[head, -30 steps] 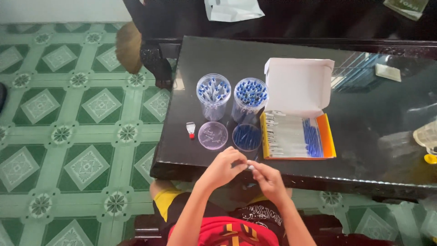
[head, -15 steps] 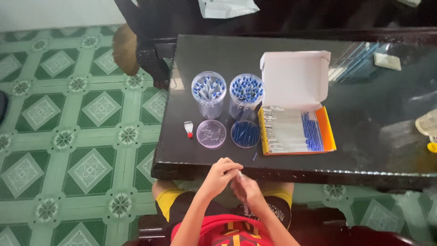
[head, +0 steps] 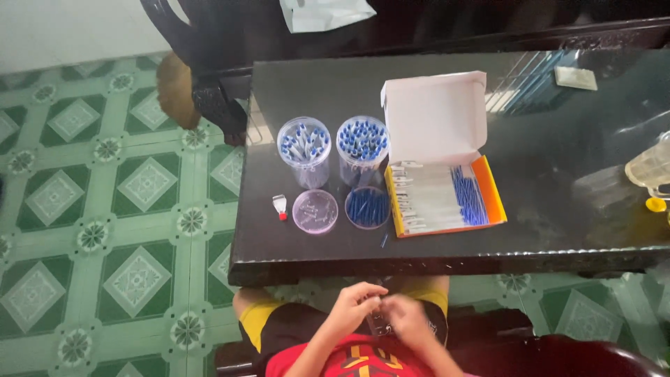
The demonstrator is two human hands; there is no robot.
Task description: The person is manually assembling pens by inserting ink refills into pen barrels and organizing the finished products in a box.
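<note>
My left hand [head: 357, 301] and my right hand [head: 405, 318] meet over my lap, below the front edge of the dark glass table [head: 558, 174]. Their fingers are pinched together on a small pen part that is too small to make out. On the table stand two clear tubs of upright blue-capped pens [head: 304, 150] [head: 362, 148]. In front of them lie a round lid with small bits [head: 315, 211] and a round lid with blue pieces [head: 367, 207]. An open orange box [head: 444, 197] holds clear pen barrels and blue refills.
A small white bottle with a red cap [head: 280, 207] lies left of the lids. One loose blue piece [head: 384, 241] rests near the table's front edge. A clear jug [head: 650, 171] stands at the right. A dark chair [head: 216, 63] stands at the table's far left corner, on the green tiled floor [head: 105, 209].
Both hands have drawn back from the table's front edge down to my lap, still pinched together. The view has shifted so the table sits higher in the frame.
</note>
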